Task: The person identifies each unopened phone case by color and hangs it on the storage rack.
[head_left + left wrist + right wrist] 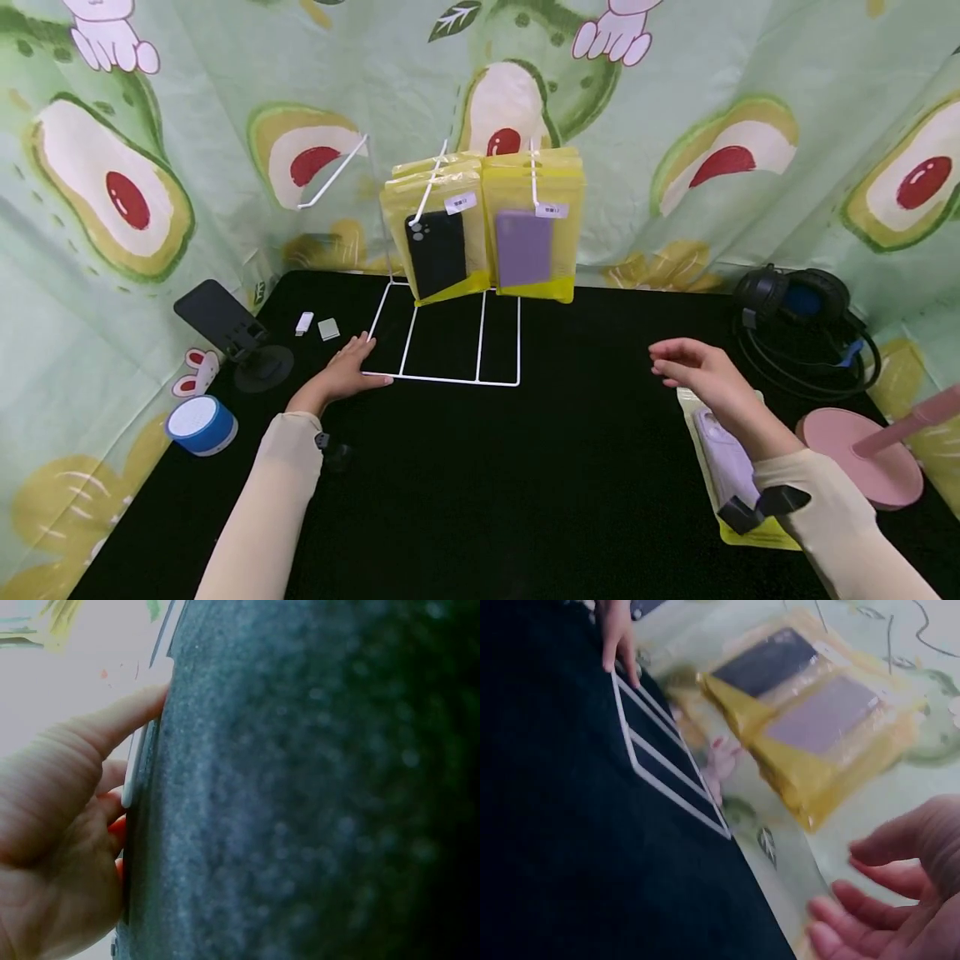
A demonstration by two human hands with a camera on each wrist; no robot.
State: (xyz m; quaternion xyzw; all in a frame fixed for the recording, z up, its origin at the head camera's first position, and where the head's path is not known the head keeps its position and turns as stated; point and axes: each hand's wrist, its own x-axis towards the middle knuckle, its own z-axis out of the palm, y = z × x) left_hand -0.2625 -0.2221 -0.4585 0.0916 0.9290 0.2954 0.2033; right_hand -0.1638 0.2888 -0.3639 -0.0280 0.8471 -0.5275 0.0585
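Observation:
My left hand [347, 371] rests at the front left corner of a white wire display rack [442, 379], fingers spread and nearly straight. In the left wrist view its thumb lies on the rack's white bar [130, 780]. From the rack's middle and right hooks hang yellow zip bags, the front ones holding a black phone case [438, 258] and a purple phone case [525, 250]. The left hook [333, 173] is bare. My right hand [697, 371] hovers with loosely bent fingers, holding nothing. Partly under that forearm, a bagged lilac phone case [727, 458] lies on the table.
To the left stand a black phone stand [225, 321], a blue speaker [201, 425], a white USB stick [303, 323] and a small pale square [328, 329]. Black headphones [795, 296] and a pink round base [862, 458] are at the right. A patterned curtain hangs behind.

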